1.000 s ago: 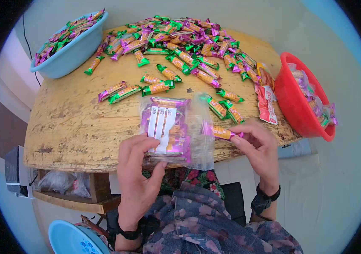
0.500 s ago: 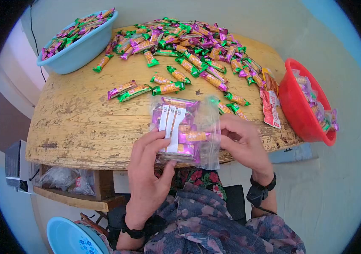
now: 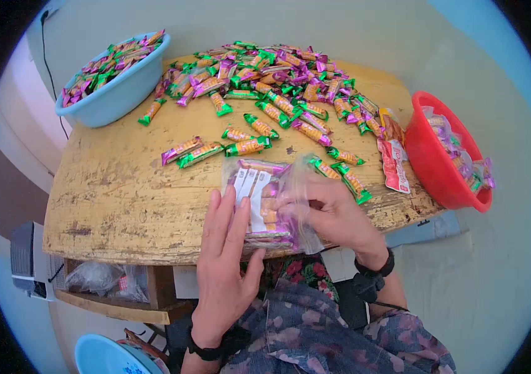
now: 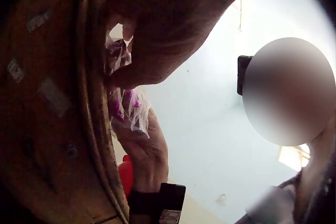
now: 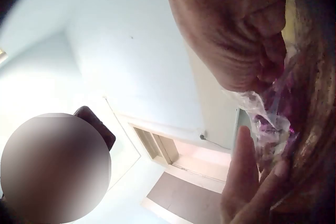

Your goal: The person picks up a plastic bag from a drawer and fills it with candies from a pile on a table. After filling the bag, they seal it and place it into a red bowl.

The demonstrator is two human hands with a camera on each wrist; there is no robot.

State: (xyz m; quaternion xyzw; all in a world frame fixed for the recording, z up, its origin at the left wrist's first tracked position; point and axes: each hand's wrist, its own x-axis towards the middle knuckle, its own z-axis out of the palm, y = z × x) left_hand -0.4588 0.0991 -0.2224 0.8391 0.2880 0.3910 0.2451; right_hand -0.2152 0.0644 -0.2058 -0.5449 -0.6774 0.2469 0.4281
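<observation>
A clear zip bag [image 3: 306, 234] filled with purple-wrapped snack bars lies at the table's front edge, a white printed strip label on its top. My left hand [image 3: 225, 271] rests its straight fingers along the bag's left side, thumb at the near edge. From the right, my right hand [image 3: 340, 215] reaches into the bag's mouth, its curled fingers at the end of a wrapped snack bar [image 3: 270, 215]; plastic partly hides the fingertips. In the right wrist view the bag [image 5: 270, 124] bunches below the right hand's curled fingers.
Loose snack bars in green and purple wrappers [image 3: 278, 68] are heaped at the table's back, with several nearer the bag. A blue basin [image 3: 113, 93] full of them stands back left. At right are a red basin [image 3: 430, 168] holding filled bags and a red-and-white pouch [image 3: 393, 165].
The right hand has carried a snack bar leftward from outside the bag into its mouth, and the fingers are now deeper inside. The left hand's fingers have straightened on the bag.
</observation>
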